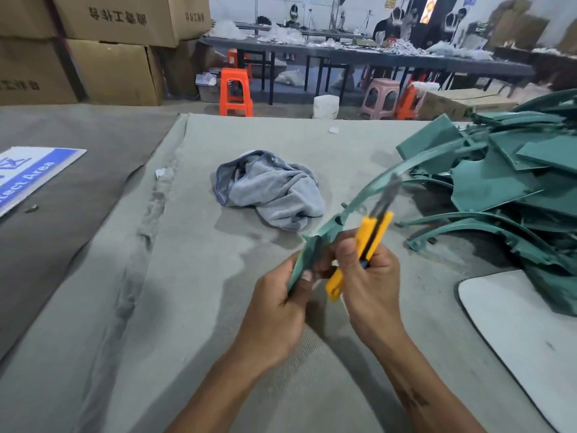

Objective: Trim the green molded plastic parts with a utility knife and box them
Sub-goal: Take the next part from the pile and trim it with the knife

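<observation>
You work at a table covered in grey-green felt cloth (218, 307), wrinkled along its left seam. A crumpled grey rag (271, 190) lies just past your hands. A blue-and-white sign (28, 176) lies flat at far left. A pale rounded board (515, 332) lies at your right. Behind: stacked cardboard cartons (103, 48), orange plastic stools (235, 92), a long dark bench (359, 56) littered with white bags, people seated at it.

Your left hand (281, 307) grips the flat near end of a curved green molded part (352, 203), thumb pressed on its face. The part is held off the cloth, between both hands, arcing up and away to the right toward the pile of green parts (512, 179).

Your right hand (371, 282) is curled round a yellow utility knife (370, 242), its blade extended along the part's curved strip.

The part is thin, teal-green, matte: a flat tab widening at your left hand, then a narrow ribbon-like arc. The pile holds similar arcs and flat panels, tangled.
</observation>
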Demonstrator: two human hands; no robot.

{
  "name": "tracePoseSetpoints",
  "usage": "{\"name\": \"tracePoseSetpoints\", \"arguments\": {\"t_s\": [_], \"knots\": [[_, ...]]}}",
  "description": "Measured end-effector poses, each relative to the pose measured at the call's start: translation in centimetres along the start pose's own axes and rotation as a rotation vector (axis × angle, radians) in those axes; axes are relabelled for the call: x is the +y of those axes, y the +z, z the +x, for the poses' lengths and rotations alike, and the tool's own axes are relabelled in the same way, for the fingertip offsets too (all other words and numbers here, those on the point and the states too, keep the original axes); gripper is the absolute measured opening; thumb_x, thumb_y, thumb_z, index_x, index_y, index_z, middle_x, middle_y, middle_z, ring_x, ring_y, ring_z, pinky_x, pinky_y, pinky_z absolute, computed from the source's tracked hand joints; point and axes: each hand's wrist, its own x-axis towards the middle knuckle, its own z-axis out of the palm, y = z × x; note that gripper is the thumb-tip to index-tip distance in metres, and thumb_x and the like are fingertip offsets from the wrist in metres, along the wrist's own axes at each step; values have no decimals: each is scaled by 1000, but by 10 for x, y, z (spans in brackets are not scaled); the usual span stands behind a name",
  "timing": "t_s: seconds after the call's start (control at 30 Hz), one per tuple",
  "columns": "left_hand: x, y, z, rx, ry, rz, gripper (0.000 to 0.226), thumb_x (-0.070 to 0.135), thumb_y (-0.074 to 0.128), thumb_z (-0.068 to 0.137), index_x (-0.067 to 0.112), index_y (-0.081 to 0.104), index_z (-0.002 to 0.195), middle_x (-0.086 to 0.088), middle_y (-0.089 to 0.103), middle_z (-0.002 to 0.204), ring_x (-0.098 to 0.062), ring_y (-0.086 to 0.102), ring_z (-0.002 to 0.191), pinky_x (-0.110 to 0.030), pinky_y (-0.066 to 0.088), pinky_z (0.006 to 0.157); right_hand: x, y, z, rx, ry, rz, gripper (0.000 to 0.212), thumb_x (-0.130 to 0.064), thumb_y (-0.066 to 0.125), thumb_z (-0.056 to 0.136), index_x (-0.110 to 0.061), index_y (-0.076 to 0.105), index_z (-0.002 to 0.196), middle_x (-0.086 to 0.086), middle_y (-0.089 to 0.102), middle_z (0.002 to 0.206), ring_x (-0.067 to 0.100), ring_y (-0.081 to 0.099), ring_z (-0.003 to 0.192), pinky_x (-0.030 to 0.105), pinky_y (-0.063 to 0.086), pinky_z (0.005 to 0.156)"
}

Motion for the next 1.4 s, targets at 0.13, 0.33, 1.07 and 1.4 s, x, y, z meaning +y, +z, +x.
{"name": "tracePoseSetpoints", "arguments": {"t_s": [0.13, 0.33, 1.07, 1.4], "knots": [[2, 0, 1, 216, -52, -129, 25, 22, 53, 105, 38, 72, 103, 7, 74, 93, -14, 75, 83, -41, 64, 60, 2, -30, 14, 149, -65, -370, 63, -85, 54, 86, -23, 51, 79, 15, 45, 52, 29, 54, 36, 37, 45, 35], [13, -5, 3, 420, -45, -117, 17, 21, 65, 99, 25, 74, 85, 9, 68, 68, -16, 68, 54, -36, 57, 40, 11, -41, 16, -7, -168, -537, 18, -48, 55, 102, -32, 59, 95, 1, 54, 60, 22, 58, 41, 47, 47, 41], [11, -16, 9, 395, -166, -121, 14, 10, 69, 96, 17, 73, 84, 8, 67, 60, -3, 43, 30, -14, 31, 32, 16, -50, 16, -15, -438, -947, 26, -36, 62, 102, -18, 74, 115, -14, 55, 73, 16, 51, 55, 30, 41, 49], [6, -12, 12, 421, -166, -60, 15, 16, 69, 96, 27, 71, 85, 4, 67, 62, -9, 50, 34, -24, 37, 30, 19, -22, 5, 139, -200, -738, 22, -42, 54, 104, -30, 67, 116, -13, 57, 68, 12, 54, 57, 14, 41, 57]]}}
